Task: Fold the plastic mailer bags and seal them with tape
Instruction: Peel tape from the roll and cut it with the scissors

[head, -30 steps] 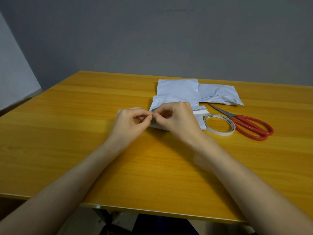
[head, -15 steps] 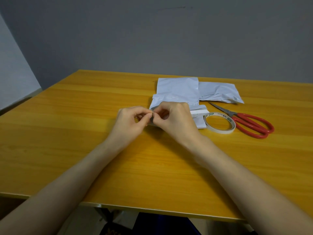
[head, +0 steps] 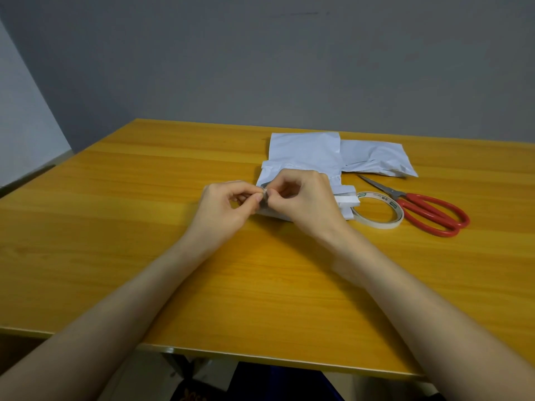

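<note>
A folded white mailer bag (head: 304, 153) lies on the wooden table (head: 144, 227), its near part hidden under my hands. My left hand (head: 228, 208) and my right hand (head: 307, 202) meet at the bag's near left corner, thumbs and forefingers pinching a small piece of tape (head: 264, 193) between them. A white strip (head: 347, 201) sticks out to the right from under my right hand. A second white mailer bag (head: 379, 157) lies behind and to the right. The roll of tape (head: 379, 209) lies flat just right of the folded bag.
Red-handled scissors (head: 428, 211) lie to the right of the tape roll, blades pointing toward the bags. The table's near edge (head: 260, 354) runs below my forearms. A grey wall stands behind the table.
Both hands stay pinched together at the bag's left corner. They have shifted only slightly, fingertips working at the tape piece. The bags, roll and scissors have not moved.
</note>
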Available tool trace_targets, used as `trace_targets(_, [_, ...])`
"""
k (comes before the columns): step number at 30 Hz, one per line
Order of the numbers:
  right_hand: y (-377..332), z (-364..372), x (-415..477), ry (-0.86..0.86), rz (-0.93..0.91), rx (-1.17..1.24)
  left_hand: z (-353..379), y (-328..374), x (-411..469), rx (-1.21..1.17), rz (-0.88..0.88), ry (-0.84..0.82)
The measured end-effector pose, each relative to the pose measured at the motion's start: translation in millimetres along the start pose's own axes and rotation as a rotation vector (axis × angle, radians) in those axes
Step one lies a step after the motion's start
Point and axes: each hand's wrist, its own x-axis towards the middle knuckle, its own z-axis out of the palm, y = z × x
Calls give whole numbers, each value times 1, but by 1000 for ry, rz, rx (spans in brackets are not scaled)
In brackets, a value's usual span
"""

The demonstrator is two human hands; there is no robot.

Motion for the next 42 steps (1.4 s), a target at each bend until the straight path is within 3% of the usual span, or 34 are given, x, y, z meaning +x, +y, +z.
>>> trace_targets(10, [-2, -7, 2, 80, 122, 269, -2, 0, 3, -208, -158, 13])
trace_targets(17, [0, 5, 2, 22, 20, 82, -1, 6, 3, -213, -145, 2])
trace_targets(26, [-3, -3, 1, -42, 126, 294, -3, 9, 3, -202, -143, -1])
trace_targets(34, [-5, -1, 0, 38, 117, 220, -3, 9, 2, -226, -182, -14])
trace_targets(42, [-4, -4, 1, 129, 201, 133, -3, 13, 4, -437, -436, -11])
